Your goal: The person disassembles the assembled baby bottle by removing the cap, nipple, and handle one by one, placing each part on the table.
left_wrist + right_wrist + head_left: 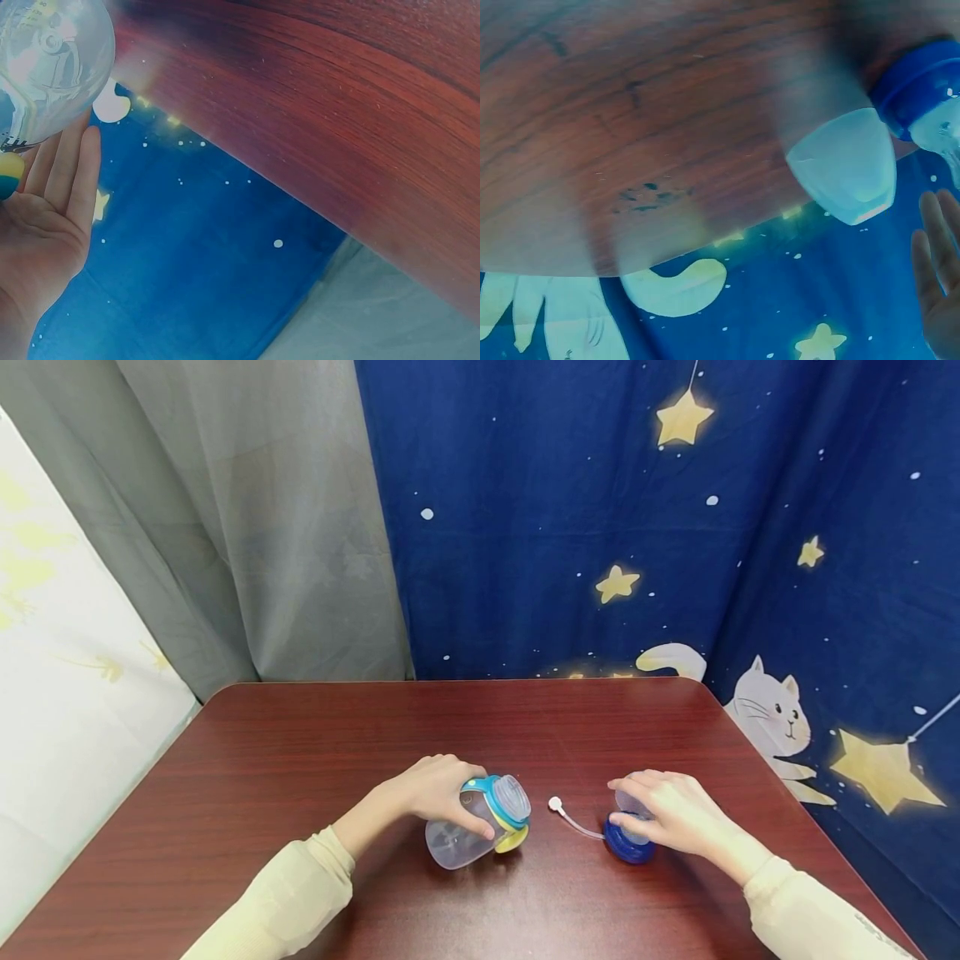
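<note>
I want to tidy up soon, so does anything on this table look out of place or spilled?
No spill shows. What looks odd: the clear plastic bottle with blue and yellow fittings is tilted with its neck uncovered, while the round blue plastic lid, likely its own, is apart from it, thin pale tube sticking out.

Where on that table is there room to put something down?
The tabletop is bare left of the left sleeve. A strip along the far edge, beyond the left hand and right hand, is free too, as is the front between left sleeve and right sleeve. It's crowded from the clear bottle across the straw to the blue lid.
</note>
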The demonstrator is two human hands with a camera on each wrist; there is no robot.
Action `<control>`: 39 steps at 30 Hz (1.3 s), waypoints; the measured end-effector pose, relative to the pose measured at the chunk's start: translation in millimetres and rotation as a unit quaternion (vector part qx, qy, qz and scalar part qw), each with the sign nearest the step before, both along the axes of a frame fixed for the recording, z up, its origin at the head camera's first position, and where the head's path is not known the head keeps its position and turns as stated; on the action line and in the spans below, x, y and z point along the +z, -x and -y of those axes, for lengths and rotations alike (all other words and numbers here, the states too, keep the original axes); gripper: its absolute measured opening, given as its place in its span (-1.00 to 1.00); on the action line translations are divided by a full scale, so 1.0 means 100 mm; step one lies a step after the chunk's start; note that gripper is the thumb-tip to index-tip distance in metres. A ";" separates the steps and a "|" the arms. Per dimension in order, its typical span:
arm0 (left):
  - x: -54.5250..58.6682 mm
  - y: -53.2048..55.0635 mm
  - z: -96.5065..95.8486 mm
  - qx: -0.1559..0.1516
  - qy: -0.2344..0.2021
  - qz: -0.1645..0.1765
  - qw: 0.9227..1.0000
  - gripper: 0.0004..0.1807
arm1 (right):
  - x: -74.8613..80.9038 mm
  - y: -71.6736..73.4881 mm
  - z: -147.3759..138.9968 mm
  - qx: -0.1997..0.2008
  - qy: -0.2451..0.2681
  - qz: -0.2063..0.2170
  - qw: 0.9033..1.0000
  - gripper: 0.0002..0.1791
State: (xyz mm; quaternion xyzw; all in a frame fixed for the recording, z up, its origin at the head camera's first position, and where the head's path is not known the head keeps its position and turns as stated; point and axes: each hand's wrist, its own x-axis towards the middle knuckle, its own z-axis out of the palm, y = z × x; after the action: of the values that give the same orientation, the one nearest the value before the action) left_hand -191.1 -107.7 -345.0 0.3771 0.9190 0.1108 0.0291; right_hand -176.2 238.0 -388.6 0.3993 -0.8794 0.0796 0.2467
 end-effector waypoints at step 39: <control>0.02 0.00 0.05 0.009 -0.024 0.001 1.000 -0.22 | -0.04 -0.09 0.62 0.006 0.089 0.134 0.987 -0.61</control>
State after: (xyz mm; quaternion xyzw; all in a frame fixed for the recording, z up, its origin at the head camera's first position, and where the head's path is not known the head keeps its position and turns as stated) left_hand -191.4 -112.6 -343.2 0.3695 0.9193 0.1338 0.0203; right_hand -167.0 176.4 -392.2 0.3669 -0.8913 0.2120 0.1611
